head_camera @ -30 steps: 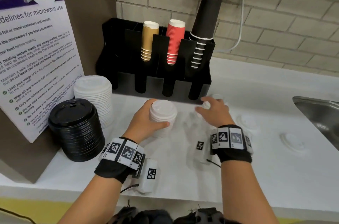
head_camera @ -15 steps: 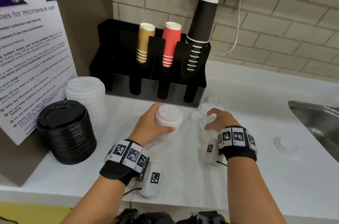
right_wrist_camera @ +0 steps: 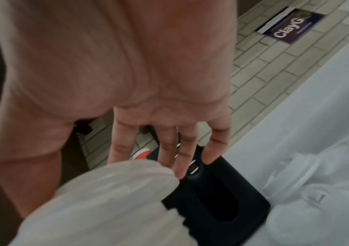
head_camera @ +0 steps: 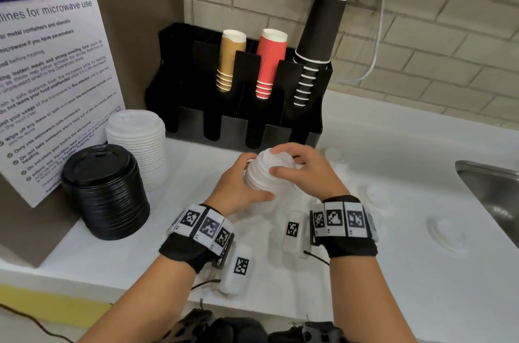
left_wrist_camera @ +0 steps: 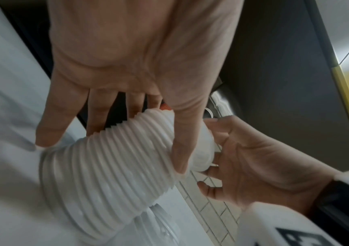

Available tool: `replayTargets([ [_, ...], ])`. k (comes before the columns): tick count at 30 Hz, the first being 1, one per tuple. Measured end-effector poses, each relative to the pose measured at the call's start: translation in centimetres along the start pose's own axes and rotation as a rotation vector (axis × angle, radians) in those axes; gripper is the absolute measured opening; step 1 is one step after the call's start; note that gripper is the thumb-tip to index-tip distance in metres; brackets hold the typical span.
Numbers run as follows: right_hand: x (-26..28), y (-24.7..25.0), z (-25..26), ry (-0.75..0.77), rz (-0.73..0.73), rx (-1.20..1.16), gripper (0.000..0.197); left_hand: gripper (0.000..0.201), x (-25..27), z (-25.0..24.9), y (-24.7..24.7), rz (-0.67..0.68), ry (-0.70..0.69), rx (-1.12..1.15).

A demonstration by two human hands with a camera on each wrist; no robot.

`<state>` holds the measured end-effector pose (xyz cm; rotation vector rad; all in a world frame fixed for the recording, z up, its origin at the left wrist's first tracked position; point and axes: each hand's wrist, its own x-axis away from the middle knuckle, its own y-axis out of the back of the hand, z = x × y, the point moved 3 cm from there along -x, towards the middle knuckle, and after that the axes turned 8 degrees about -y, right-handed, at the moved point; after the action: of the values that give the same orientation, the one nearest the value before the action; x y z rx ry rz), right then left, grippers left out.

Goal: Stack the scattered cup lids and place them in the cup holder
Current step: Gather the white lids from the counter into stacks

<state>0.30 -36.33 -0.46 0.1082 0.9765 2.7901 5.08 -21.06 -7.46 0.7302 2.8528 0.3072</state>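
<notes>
The left hand [head_camera: 238, 182] holds a stack of white lids [head_camera: 268, 171] above the white counter [head_camera: 393, 272], just in front of the black cup holder [head_camera: 179, 61]. Its thumb and fingers are curled around the side of the stack, and the stack is tilted, with the top turned toward the right hand [head_camera: 311, 171]. The right hand covers the top end of the stack; its thumb lies on the side of the upper lids and its fingers bend over the top edge. In the left wrist view, the ribbed side of the stack runs between the thumb and the fingers of the left hand.

In the cup holder stand three piles of cups, upside down: brown cups [head_camera: 229, 59] on the left, red cups [head_camera: 269, 61] in the middle, and tall black cups [head_camera: 317, 42] on the right. The slot at the far left looks empty, but it is dark.

Single white lids [head_camera: 446, 233] lie flat on the counter to the right of the hands. At the left stand a pile of black lids [head_camera: 104, 191] and behind it a taller pile of white lids [head_camera: 137, 140].
</notes>
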Motion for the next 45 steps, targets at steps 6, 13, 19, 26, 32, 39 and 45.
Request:
replayTargets([
  [6,-0.3,-1.6,0.4,0.010,0.035,0.068,0.035,0.075,0.0,0.2,0.0,-0.017,0.006,0.002],
  [13,-0.8,-1.7,0.0,-0.007,0.062,0.051,0.034,0.071,-0.1,0.3,-0.1,-0.025,0.022,0.004],
  [19,-0.9,-1.4,-0.3,-0.018,0.069,0.037,0.035,0.070,0.1,0.3,0.0,-0.048,0.019,0.013],
  [26,-0.8,-1.8,-0.7,0.002,0.094,0.073,0.037,0.078,0.2,0.3,-0.3,-0.064,0.013,0.018],
  [32,-0.8,0.3,-2.3,-0.052,-0.017,0.087,0.024,0.072,0.2,0.0,-0.4,-0.072,-0.039,-0.022],
  [39,1.5,5.4,-7.9,-0.583,0.078,0.435,0.060,0.082,0.2,-0.7,-0.5,-0.067,0.001,-0.020],
  [45,1.8,4.6,-9.3,-0.630,0.118,0.488,0.065,0.083,0.2,-1.6,-0.7,-0.102,-0.038,-0.061],
])
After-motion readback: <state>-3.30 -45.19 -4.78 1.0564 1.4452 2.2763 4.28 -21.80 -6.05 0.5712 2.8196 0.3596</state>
